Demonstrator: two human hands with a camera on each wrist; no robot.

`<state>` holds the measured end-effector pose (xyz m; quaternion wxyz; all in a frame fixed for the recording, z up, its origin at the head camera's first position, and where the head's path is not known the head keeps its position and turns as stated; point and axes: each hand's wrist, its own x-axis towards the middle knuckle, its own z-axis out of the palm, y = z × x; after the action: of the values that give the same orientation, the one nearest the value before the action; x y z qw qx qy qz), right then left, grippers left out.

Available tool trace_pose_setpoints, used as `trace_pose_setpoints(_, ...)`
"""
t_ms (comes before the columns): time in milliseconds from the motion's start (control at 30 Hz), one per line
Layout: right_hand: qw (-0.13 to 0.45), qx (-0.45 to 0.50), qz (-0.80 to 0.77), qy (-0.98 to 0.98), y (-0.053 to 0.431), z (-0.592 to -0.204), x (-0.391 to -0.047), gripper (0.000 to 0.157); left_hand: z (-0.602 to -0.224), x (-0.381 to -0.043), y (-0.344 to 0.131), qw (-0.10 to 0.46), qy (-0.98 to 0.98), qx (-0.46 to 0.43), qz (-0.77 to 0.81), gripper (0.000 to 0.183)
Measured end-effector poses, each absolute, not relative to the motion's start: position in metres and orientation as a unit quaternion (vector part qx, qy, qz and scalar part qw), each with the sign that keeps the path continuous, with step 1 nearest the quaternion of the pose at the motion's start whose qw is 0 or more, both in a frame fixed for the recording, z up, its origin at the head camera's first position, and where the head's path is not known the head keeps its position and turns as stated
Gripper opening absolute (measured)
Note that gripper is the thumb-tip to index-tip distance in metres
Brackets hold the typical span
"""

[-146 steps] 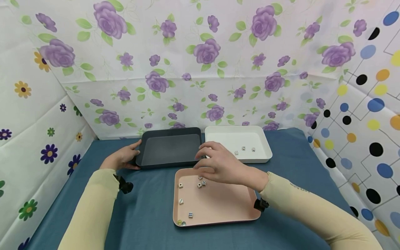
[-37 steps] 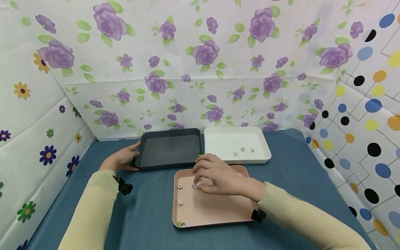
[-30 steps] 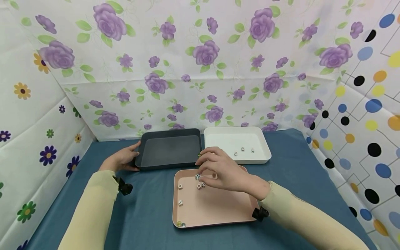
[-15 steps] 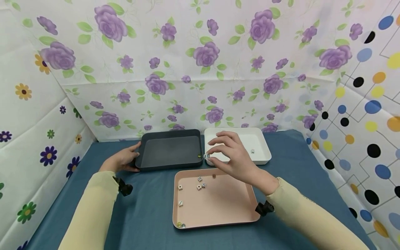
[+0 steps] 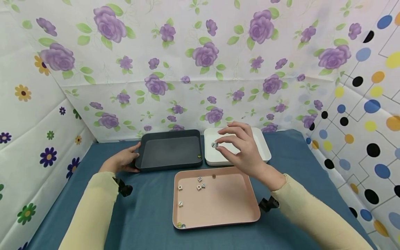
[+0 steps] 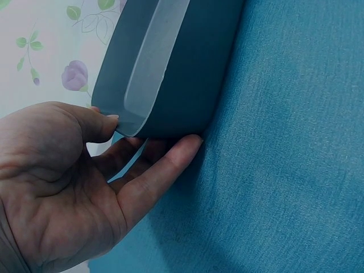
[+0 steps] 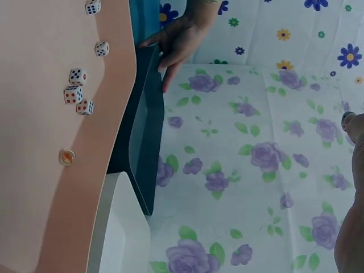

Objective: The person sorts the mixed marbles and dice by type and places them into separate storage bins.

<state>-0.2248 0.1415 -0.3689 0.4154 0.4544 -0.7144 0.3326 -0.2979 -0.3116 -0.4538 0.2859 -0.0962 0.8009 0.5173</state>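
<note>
My right hand (image 5: 242,149) pinches a white die (image 5: 214,144) between thumb and fingertips, above the left part of the white tray (image 5: 265,147). That hand hides much of the tray and the dice seen there earlier. My left hand (image 5: 122,158) holds the left end of the dark grey tray (image 5: 168,152); in the left wrist view the thumb lies at the rim and the fingers touch the outer wall (image 6: 176,102). A green marble (image 5: 199,156) lies in that tray's right corner. Several dice, among them one die (image 5: 180,204) near the left wall, lie in the pink tray (image 5: 225,205).
A brownish marble (image 5: 214,176) lies near the pink tray's far wall. A yellowish marble (image 5: 179,225) and a clear marble (image 5: 183,225) sit in its near left corner. Blue cloth (image 5: 140,215) covers the table, and a flowered sheet (image 5: 187,69) hangs behind the trays.
My right hand has picked up the die from the pink tray's front and carried it up and right, over the white tray. The green marble now shows in the dark tray. My left hand stays put.
</note>
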Motion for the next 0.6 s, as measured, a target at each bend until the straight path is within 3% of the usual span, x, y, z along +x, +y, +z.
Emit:
trace_pose_setpoints(433,0.405,0.434,0.311,-0.742,0.158,-0.369,-0.242,0.015,-0.453,-0.298,-0.310,0.287,0.798,-0.101,0.520,0.065)
trace_pose_setpoints(600,0.398,0.408,0.297,-0.766,0.170,-0.372,-0.255,0.020,-0.453,-0.299,-0.312,0.285,0.799,-0.101,0.521,0.065)
